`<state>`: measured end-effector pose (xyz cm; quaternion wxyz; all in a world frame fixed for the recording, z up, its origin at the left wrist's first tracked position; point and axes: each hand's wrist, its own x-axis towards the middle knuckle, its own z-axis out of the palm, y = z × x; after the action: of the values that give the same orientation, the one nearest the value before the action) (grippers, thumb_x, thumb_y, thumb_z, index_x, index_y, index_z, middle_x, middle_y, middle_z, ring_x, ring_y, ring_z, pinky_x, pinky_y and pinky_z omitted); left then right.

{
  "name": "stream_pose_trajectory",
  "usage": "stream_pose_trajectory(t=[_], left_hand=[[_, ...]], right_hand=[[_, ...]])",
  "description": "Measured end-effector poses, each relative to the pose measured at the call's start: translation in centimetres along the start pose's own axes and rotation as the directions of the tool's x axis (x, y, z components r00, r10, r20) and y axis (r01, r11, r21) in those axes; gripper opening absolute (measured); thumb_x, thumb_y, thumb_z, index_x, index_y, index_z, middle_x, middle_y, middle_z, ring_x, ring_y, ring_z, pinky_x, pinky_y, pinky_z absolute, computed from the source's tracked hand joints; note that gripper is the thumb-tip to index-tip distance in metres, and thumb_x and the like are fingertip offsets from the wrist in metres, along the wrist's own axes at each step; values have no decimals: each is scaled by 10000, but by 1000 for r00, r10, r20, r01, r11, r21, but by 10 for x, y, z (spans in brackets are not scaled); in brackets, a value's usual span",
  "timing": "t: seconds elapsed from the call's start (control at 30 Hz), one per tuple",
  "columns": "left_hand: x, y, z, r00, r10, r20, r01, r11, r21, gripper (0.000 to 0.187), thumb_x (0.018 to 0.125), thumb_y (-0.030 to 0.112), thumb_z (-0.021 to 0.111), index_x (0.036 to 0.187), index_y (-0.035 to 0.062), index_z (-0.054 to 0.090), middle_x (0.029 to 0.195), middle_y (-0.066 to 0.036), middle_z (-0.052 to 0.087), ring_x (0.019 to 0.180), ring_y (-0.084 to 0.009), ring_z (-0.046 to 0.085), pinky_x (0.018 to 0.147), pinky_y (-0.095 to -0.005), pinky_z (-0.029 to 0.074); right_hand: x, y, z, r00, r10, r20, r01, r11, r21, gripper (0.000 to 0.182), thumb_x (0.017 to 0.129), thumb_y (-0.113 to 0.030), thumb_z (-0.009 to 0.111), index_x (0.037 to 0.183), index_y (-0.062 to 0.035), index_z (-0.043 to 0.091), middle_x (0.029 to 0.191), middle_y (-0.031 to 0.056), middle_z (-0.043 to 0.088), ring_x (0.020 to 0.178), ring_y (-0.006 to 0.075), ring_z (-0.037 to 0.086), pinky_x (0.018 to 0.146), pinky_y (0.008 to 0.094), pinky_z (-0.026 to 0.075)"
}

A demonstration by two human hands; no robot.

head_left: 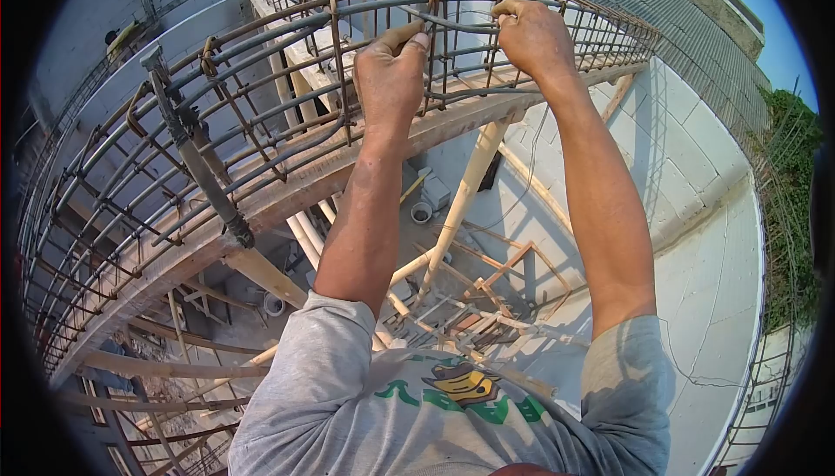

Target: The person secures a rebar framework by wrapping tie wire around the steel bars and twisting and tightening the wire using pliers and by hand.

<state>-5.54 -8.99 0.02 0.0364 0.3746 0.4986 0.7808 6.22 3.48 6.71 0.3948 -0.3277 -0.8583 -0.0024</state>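
A long cage of steel rebar point(287, 28), with lengthwise bars and square stirrups, runs across the upper part of the head view. At its near side my left hand point(389, 85) is closed, thumb and forefinger pinched beside a stirrup point(446, 54). My right hand point(537, 39) is also closed, its fingers curled at the upper bars a little farther right. What either hand pinches is too small or hidden to make out. A dark lengthwise bar point(461, 24) spans the gap between both hands.
Beneath the cage lies a wooden formwork board point(435, 133), propped by bamboo poles point(465, 193). A dirty upright clamp-like bar point(196, 154) stands against the cage at left. Far below are timber frames point(522, 267) and a bucket point(421, 213). A pale block wall point(696, 146) rises at right.
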Motion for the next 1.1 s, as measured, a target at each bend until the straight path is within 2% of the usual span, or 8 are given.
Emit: stream_pose_trajectory(t=[0.17, 0.33, 0.43, 0.53, 0.6, 0.73, 0.9, 1.1], left_hand=[[-5, 1, 1, 997, -82, -8, 81, 994, -69, 323, 892, 83, 629, 1144, -115, 592, 1048, -194, 675, 972, -224, 676, 885, -302, 549], [-11, 7, 4, 984, -175, -22, 173, 983, -65, 319, 885, 103, 650, 1129, -97, 598, 1038, -184, 683, 959, -216, 680, 872, -299, 545], [-12, 10, 9, 976, -218, 21, 218, 963, -157, 340, 882, 110, 661, 1146, -90, 587, 1041, -180, 682, 979, -231, 676, 859, -305, 552], [-16, 4, 17, 971, -241, 8, 226, 898, -377, 322, 881, 127, 652, 1124, -79, 602, 1001, -170, 684, 922, -215, 683, 807, -287, 557], [-18, 6, 18, 955, -296, 33, 276, 840, -467, 312, 913, 136, 614, 1152, -62, 578, 1067, -189, 666, 995, -263, 668, 855, -327, 554], [-17, 2, 18, 924, -366, 106, 351, 707, -614, 290, 942, 163, 572, 1150, -40, 565, 1117, -210, 648, 1053, -304, 651, 906, -378, 541], [-18, 4, 17, 926, -365, 95, 352, 749, -562, 289, 932, 195, 601, 1114, -28, 583, 1091, -195, 663, 1105, -300, 625, 958, -412, 506], [-21, -7, 26, 971, -237, 18, 227, 904, -361, 309, 914, 234, 640, 1067, -34, 631, 1056, -169, 677, 1073, -261, 634, 973, -392, 483]], right_hand=[[-18, -8, -7, 997, -53, -64, 64, 983, 174, 293, 864, -154, 511, 1067, -137, 721, 953, 158, 713, 883, 297, 691, 818, 406, 543], [-63, -22, -9, 995, -13, -99, 53, 906, 419, 309, 891, -142, 501, 1081, 13, 689, 924, 169, 715, 828, 242, 694, 797, 371, 539], [-79, -31, -13, 995, 89, 34, -94, 854, 512, 314, 895, -113, 491, 1118, 5, 679, 974, 191, 708, 867, 260, 696, 812, 360, 538], [-87, -25, 9, 986, -35, -161, 110, 867, 486, 325, 892, -86, 501, 1159, 22, 653, 1021, 222, 693, 926, 290, 694, 830, 361, 538], [-89, -22, 15, 965, -90, -247, 196, 871, 449, 331, 884, -72, 518, 1172, 39, 638, 1022, 237, 687, 923, 296, 695, 807, 366, 546], [-92, -29, 10, 976, -74, -206, 158, 890, 428, 323, 878, -62, 527, 1165, 28, 645, 946, 220, 694, 828, 285, 702, 727, 368, 558], [-93, -22, 22, 939, -166, -300, 259, 916, 305, 311, 869, -51, 544, 1153, -1, 659, 811, 175, 689, 683, 264, 681, 647, 384, 550], [-85, -1, 12, 918, -260, -299, 328, 922, 205, 318, 860, -61, 576, 1164, -61, 668, 824, 139, 695, 684, 267, 674, 633, 379, 543]])
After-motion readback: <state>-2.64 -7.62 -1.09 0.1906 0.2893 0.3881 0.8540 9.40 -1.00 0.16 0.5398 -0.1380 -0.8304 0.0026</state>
